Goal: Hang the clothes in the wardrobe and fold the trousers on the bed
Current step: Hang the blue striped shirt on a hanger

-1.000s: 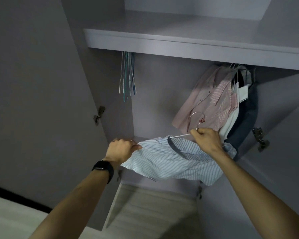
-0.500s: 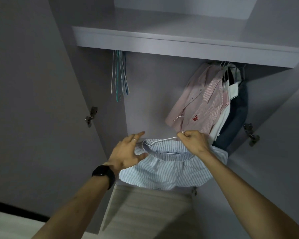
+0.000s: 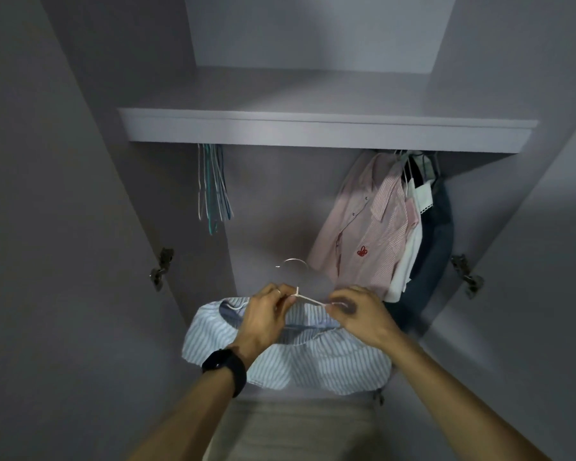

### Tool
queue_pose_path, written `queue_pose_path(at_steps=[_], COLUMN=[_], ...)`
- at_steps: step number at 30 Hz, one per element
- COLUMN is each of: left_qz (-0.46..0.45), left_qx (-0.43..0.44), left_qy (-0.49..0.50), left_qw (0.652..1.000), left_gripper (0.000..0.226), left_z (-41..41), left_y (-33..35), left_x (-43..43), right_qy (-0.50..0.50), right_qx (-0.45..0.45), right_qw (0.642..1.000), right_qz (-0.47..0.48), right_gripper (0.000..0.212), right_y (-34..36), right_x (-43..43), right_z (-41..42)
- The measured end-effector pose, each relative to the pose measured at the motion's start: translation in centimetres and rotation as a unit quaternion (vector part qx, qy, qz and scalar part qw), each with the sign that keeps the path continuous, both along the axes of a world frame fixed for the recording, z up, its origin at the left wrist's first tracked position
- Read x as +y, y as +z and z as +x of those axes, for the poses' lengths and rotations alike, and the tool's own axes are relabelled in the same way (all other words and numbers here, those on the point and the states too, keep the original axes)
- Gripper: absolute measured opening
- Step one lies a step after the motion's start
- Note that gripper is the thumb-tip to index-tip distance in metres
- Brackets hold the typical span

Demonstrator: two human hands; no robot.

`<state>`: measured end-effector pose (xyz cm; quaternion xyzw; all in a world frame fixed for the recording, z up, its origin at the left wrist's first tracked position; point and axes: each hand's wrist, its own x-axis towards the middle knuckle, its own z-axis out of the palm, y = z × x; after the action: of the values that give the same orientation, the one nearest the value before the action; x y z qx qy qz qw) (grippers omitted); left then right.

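Observation:
A blue-and-white striped shirt (image 3: 316,359) hangs on a white hanger (image 3: 308,299) in front of the open wardrobe. My left hand (image 3: 266,316), with a black watch on the wrist, pinches the hanger at its neck below the metal hook (image 3: 291,261). Gripping the hanger's right arm is my right hand (image 3: 358,316). The shirt droops below both hands. The hook points up and touches nothing, well below the shelf (image 3: 326,131); the rail is hidden behind the shelf.
A pink striped shirt (image 3: 363,227), a white garment and dark clothes (image 3: 436,234) hang at the right under the shelf. Several empty hangers (image 3: 212,184) hang at the left. Both doors stand open, with hinges (image 3: 162,267) at either side.
My left hand let go of the shirt's shoulder, opened, then closed on the hanger's neck. The hanger now sits level inside the collar. The view tilted upward.

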<state>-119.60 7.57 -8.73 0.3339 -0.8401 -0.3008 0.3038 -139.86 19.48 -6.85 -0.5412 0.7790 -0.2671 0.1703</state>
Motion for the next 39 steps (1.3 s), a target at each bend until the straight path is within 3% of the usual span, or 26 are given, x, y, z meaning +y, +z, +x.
queue_pose_path(at_steps=[3,9,12,16,19,23,25,28,30,33,39], left_qz=[0.028,0.034,0.036,0.036,0.027,-0.059,-0.139,-0.305,-0.365,-0.412,-0.427], left_qx=[-0.005,-0.02,-0.024,-0.023,-0.049,-0.106,-0.132,-0.118,-0.118,-0.135,-0.107], left_qy=[0.009,0.008,-0.008,-0.019,-0.031,-0.025,-0.006,0.036,0.05,0.071,0.128], left_qw=[1.0,0.999,0.999,0.999,0.998,0.992,0.981,0.944,0.922,0.898,0.889], left_gripper=[0.01,0.017,0.018,0.02,0.022,0.034,0.048,0.07,0.08,0.078,0.073], left_z=[0.6,-0.3,-1.1,-2.2,-3.0,-4.2,-5.0,-6.5,-7.8,-10.0,-13.6], left_y=[0.1,1.7,2.6,4.6,6.7,10.2,12.6,16.6,19.1,20.3,17.0], left_x=[-1.3,-2.3,-2.8,-3.4,-4.0,-5.5,-6.6,-8.0,-8.8,-10.6,-13.4], right_qy=[-0.012,0.056,0.072,0.049,0.037,0.013,-0.023,-0.072,-0.091,-0.112,-0.168], right_qx=[0.074,0.028,0.074,0.106,0.131,0.111,0.051,-0.043,-0.075,-0.096,-0.056], right_qw=[0.996,0.996,0.991,0.991,0.99,0.992,0.997,0.996,0.992,0.989,0.984], right_qz=[0.042,0.069,0.079,0.059,0.048,0.056,0.061,0.039,0.033,0.026,0.021], right_gripper=[0.04,0.031,0.016,0.029,0.025,0.019,0.022,0.027,0.027,0.02,0.015], right_y=[-0.9,1.0,1.2,2.3,3.8,6.0,7.2,8.5,9.3,9.6,6.3], right_x=[1.8,2.8,3.2,3.4,3.3,2.6,1.9,0.4,-0.9,-2.9,-6.6], right_z=[-1.8,-0.9,-1.1,-1.7,-1.8,-2.0,-2.3,-3.1,-3.7,-4.7,-7.3])
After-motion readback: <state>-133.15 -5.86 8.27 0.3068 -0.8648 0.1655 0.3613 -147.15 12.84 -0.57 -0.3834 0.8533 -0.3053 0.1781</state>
